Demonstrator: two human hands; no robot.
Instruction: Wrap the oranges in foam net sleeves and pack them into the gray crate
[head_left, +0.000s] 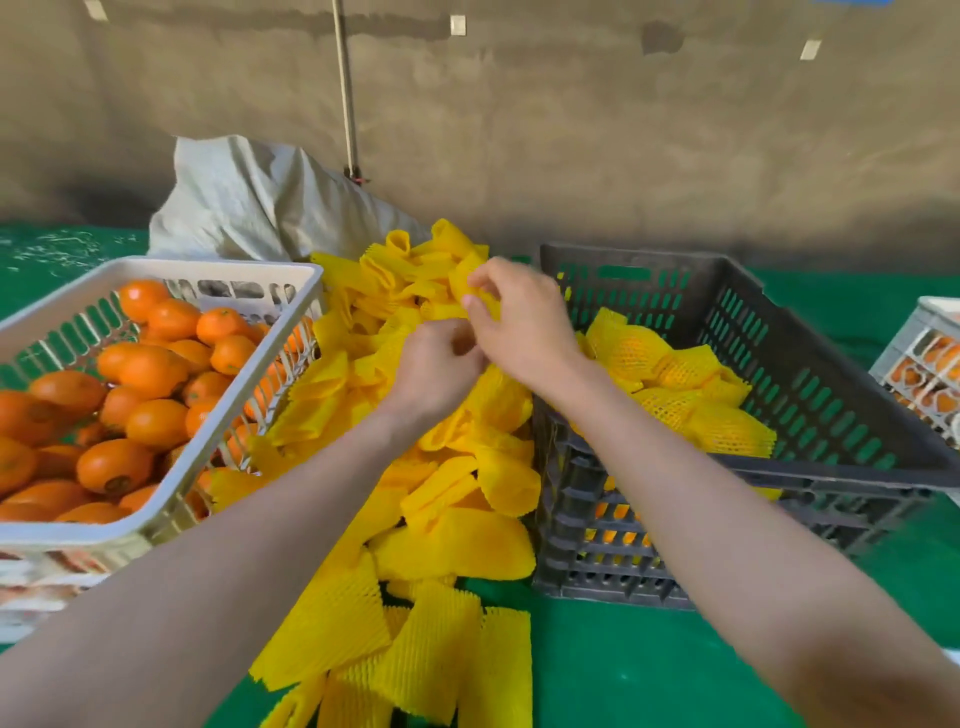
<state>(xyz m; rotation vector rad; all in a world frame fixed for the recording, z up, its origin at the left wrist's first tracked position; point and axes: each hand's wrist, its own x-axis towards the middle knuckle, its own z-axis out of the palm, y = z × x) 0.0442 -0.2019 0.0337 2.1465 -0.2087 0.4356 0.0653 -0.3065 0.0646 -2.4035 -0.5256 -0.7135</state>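
A heap of yellow foam net sleeves (447, 499) lies between two crates. Bare oranges (150, 374) fill the white crate (171, 488) on the left. The gray crate (831, 467) on the right holds several oranges wrapped in yellow sleeves (670, 374). My right hand (524, 322) is over the far part of the heap and pinches a yellow sleeve (480, 299) between thumb and fingers. My left hand (436, 369) is just below it with fingers curled at the same sleeve; whether it holds an orange is hidden.
A pale woven sack (249, 202) slumps behind the heap against the brown wall. Another white crate with oranges (930, 369) shows at the right edge. Green cloth (649, 670) covers the surface in front.
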